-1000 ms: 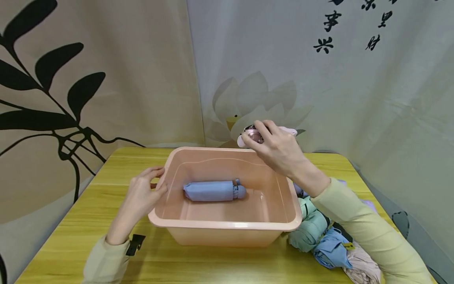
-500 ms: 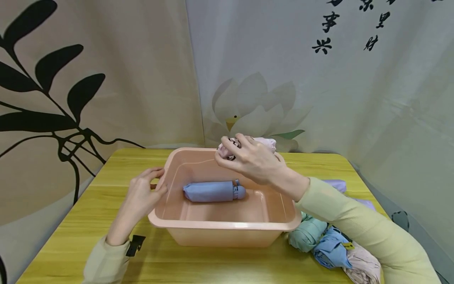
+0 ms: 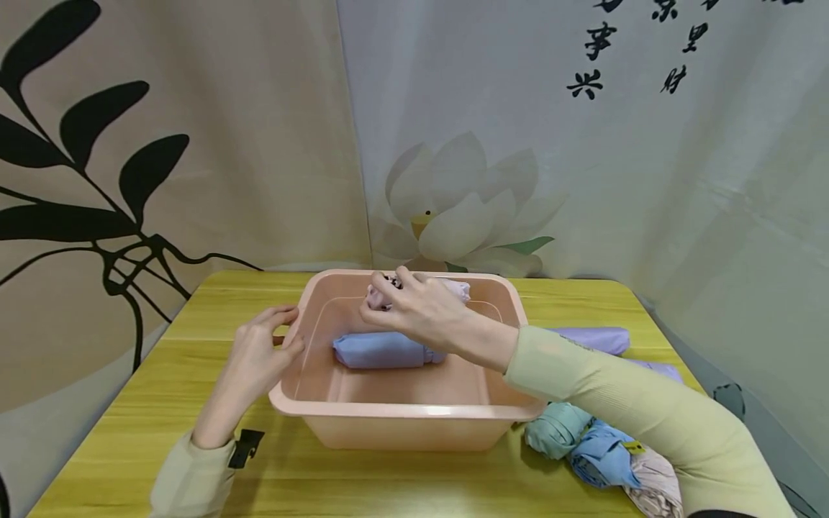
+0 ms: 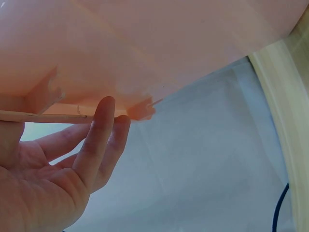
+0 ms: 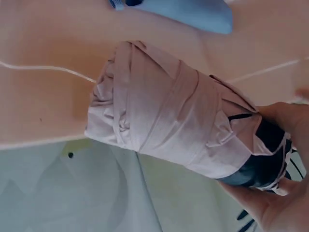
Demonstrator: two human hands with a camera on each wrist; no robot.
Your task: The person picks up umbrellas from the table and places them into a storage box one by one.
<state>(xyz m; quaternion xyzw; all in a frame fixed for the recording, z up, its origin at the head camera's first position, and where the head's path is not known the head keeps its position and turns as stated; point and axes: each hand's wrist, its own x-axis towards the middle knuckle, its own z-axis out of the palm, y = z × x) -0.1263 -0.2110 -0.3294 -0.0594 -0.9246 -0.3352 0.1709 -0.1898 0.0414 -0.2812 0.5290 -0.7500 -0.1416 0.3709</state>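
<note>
A peach plastic basin (image 3: 414, 410) stands on the table. My left hand (image 3: 259, 354) grips its left rim; in the left wrist view the fingers (image 4: 99, 140) reach under the rim's edge. Inside, on the floor of the basin, lies a folded blue umbrella (image 3: 376, 351), its handle end partly covered by my right forearm. My right hand (image 3: 424, 309) holds a folded pale pink umbrella (image 5: 164, 106) by its dark-patterned end, over the back part of the basin. The pink umbrella's gathered end points away from the hand in the right wrist view.
Right of the basin on the wooden table (image 3: 155, 410) lie a green umbrella (image 3: 557, 430), another blue one (image 3: 601, 455) and a beige one (image 3: 655, 478). Lavender bundles (image 3: 599, 338) show behind my right sleeve. A printed curtain (image 3: 272, 144) hangs behind the table.
My right hand has carried the pink umbrella left and down, from above the basin's back right corner to within its back rim. The left hand stays at the left rim.
</note>
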